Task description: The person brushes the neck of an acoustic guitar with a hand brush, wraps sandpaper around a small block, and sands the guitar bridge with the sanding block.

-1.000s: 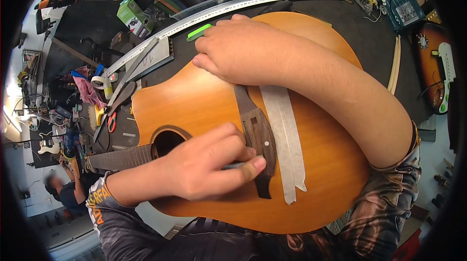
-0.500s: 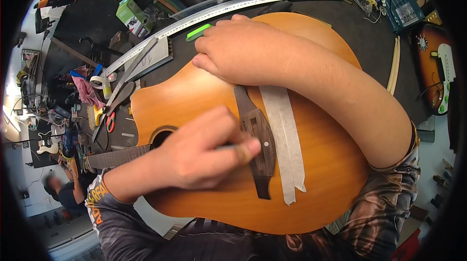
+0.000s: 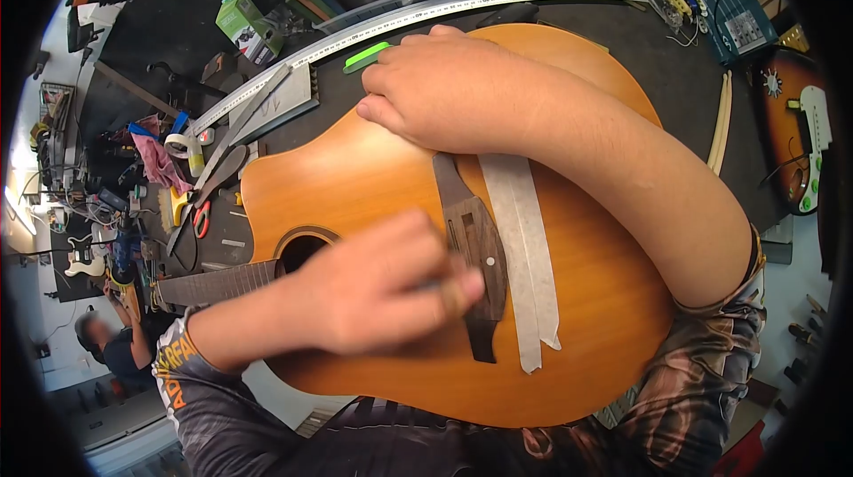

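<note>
An orange-brown acoustic guitar body (image 3: 586, 335) lies across my lap and the bench. Its dark wooden bridge (image 3: 475, 255) has a slot and one white dot, and pale tape (image 3: 524, 264) runs beside it. Over the top, left of the bridge, my left hand (image 3: 391, 286) is closed in a pinch and blurred by motion. Whatever it pinches is hidden. My right forearm crosses the guitar, and my right hand (image 3: 431, 86) curls its fingers over the guitar's far edge. Part of the soundhole (image 3: 302, 250) shows behind my left hand.
Behind the guitar lie a long ruler (image 3: 391, 24), a green-handled item (image 3: 366, 57) and a green box (image 3: 249, 28). At left are scissors (image 3: 202, 219) and tape rolls (image 3: 178, 147). A sunburst guitar (image 3: 786, 135) stands at right. Another person (image 3: 120, 344) is at far left.
My left hand has made small movements beside the bridge; the thin item glimpsed in its pinch earlier is now hidden. My right hand keeps its place on the guitar.
</note>
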`<action>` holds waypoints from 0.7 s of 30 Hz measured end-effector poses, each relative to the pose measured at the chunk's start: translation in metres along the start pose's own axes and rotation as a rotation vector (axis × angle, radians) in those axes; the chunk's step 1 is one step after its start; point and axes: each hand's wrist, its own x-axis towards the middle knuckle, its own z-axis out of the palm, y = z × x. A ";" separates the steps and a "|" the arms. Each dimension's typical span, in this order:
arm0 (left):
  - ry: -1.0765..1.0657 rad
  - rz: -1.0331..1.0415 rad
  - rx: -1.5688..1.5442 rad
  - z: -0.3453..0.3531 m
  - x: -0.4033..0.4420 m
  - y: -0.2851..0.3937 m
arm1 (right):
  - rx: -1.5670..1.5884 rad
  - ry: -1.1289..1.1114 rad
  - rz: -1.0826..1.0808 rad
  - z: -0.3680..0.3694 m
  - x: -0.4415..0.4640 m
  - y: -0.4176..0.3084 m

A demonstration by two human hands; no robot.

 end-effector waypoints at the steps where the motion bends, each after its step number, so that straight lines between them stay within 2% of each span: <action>1: 0.009 -0.042 0.042 -0.007 0.005 -0.011 | -0.006 -0.019 -0.001 -0.001 0.001 -0.001; 2: 0.017 -0.084 0.085 -0.013 0.007 -0.016 | -0.001 -0.004 -0.007 0.000 0.001 -0.002; 7: -0.070 0.041 -0.003 -0.004 -0.003 0.003 | 0.007 0.018 -0.007 0.002 0.000 0.000; 10: -0.016 -0.081 0.080 -0.011 0.002 -0.012 | 0.002 -0.006 -0.001 -0.001 0.002 0.000; 12: -0.057 -0.023 0.003 -0.003 -0.003 0.005 | -0.004 -0.005 0.003 -0.002 0.001 -0.001; 17: -0.001 -0.090 0.108 -0.013 0.005 -0.015 | 0.086 0.044 -0.001 0.007 0.003 0.001; 20: -0.027 0.039 -0.011 0.006 -0.008 0.009 | 0.047 0.058 -0.001 0.007 -0.001 0.003; 21: 0.022 0.053 -0.032 0.010 -0.005 0.010 | 0.028 0.032 0.002 0.004 0.000 0.003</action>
